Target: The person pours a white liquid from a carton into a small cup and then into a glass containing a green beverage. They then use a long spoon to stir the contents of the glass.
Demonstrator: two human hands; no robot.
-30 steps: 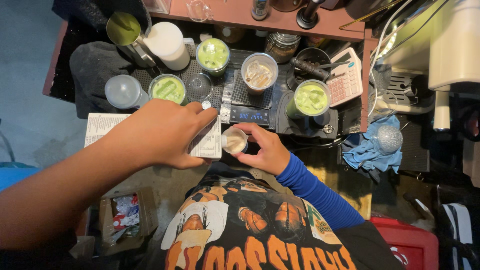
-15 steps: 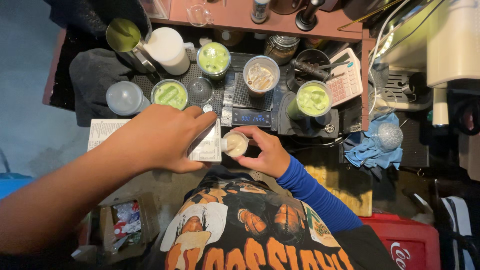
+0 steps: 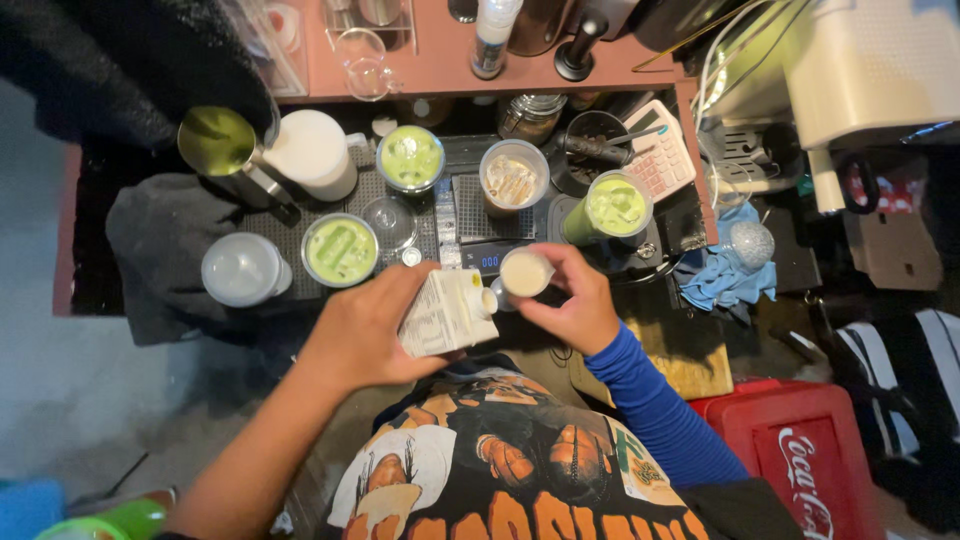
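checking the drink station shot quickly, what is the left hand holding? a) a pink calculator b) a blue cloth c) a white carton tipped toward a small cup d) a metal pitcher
c: the left hand grips a white carton tilted with its spout toward the small cup of pale liquid held in the right hand.

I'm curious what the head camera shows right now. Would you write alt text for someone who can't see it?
Seen from above, the left hand tips a white carton toward a small cup of pale liquid held in the right hand. Beyond them, a dark counter holds three cups of green drink and a metal pitcher.
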